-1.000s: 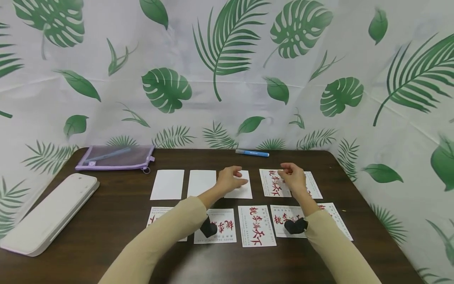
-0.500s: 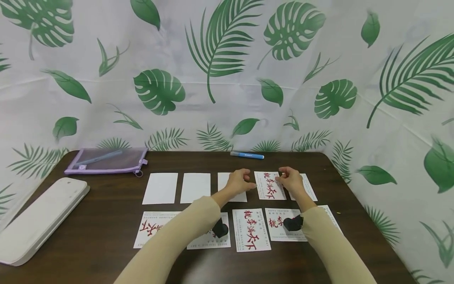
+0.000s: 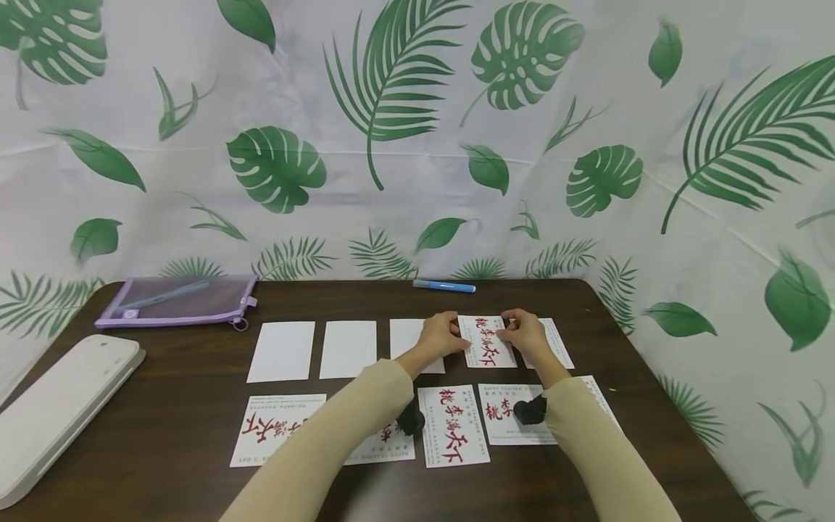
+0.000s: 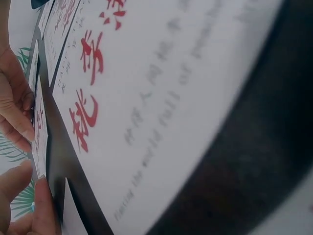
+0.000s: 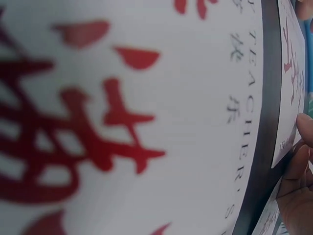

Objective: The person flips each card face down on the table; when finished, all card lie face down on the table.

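A white greeting card [image 3: 481,353] with red brush characters lies in the far row, between my two hands. My left hand [image 3: 437,338] pinches its left edge with thumb and fingers. On the opposite side my right hand [image 3: 530,338] grips the right edge, thumb on the printed face. In the left wrist view both hands meet this card [image 4: 41,139] at its edges. The right wrist view shows the right thumb and fingers [image 5: 296,164] at the card's rim [image 5: 286,112]. Another printed card [image 3: 557,344] lies partly hidden behind the right hand.
Blank white cards [image 3: 282,351] fill the far row's left part. Several printed cards [image 3: 453,428] form the near row, partly covered by the sleeves. A blue marker [image 3: 446,286], a purple mesh pouch [image 3: 179,304] and a long white case [image 3: 61,413] lie around them.
My left hand has moved right from above the third blank card to the printed card's left edge. The right hand has closed in on its right edge. The head view has shifted slightly.
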Demonstrator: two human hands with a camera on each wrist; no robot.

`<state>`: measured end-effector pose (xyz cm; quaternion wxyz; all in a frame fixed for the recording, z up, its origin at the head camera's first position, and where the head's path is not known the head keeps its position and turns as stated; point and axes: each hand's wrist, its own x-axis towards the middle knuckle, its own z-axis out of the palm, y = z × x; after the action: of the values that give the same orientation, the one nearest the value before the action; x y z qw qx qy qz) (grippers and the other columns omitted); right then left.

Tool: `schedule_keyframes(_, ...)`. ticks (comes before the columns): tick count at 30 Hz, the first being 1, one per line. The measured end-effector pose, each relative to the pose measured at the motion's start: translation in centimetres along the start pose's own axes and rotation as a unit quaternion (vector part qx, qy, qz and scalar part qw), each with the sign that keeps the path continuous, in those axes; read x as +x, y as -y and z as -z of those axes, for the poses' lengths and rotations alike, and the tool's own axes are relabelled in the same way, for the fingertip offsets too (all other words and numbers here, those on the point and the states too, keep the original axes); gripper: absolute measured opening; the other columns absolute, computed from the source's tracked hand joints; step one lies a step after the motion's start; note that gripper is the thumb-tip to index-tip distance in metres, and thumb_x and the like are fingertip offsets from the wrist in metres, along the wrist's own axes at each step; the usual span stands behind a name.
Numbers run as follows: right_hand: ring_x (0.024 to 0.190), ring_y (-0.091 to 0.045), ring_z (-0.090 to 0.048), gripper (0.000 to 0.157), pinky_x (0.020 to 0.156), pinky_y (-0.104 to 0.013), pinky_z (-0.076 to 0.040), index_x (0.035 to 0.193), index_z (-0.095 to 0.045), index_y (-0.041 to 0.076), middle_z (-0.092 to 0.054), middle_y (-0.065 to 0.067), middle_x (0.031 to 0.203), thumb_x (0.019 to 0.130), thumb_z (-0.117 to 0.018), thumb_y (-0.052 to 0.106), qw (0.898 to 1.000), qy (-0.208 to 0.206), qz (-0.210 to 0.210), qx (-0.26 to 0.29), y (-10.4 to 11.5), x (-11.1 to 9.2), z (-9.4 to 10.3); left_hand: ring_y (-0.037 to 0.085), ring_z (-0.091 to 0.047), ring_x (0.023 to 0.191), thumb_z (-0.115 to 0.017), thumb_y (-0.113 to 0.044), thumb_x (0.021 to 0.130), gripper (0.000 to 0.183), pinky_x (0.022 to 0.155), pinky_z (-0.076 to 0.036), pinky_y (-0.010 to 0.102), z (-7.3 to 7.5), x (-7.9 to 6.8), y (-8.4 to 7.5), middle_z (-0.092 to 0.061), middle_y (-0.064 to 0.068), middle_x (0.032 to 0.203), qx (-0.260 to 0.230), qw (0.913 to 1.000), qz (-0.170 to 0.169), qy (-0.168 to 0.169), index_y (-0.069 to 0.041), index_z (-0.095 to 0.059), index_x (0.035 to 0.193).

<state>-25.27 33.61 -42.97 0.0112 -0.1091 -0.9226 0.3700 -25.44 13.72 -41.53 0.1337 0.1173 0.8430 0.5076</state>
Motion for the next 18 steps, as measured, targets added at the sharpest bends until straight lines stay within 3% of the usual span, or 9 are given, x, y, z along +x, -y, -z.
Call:
schedule_keyframes(9, 0.064, -0.016, -0.046, 0.040, 0.054, -0.025, -0.039, 0.119, -0.054, -0.005, -0.053, -0.008, 0.076, 0.083, -0.068, 0.004, 1.000, 0.000, 0.001, -0.013, 0.15, -0.11, -0.06, 0.018, -0.059, 0.076, -0.081, -0.010, 0.071, 0.064, 0.073, -0.049, 0.028, -0.82, 0.73, 0.06, -0.067, 0.005, 0.082, 0.109, 0.9937, -0.014, -0.022, -0.002, -0.055, 0.129)
schedule_keyframes(18, 0.066, -0.015, -0.046, 0.038, 0.056, -0.023, -0.040, 0.118, -0.052, -0.006, -0.050, -0.006, 0.077, 0.083, -0.067, 0.002, 1.000, 0.005, -0.008, 0.007, 0.21, 0.03, 0.09, 0.016, -0.063, 0.074, -0.079, -0.009, 0.073, 0.062, 0.073, -0.050, 0.027, -0.98, 0.93, -0.31, -0.070, 0.005, 0.082, 0.124, 0.9922, -0.006, -0.010, -0.003, -0.055, 0.130)
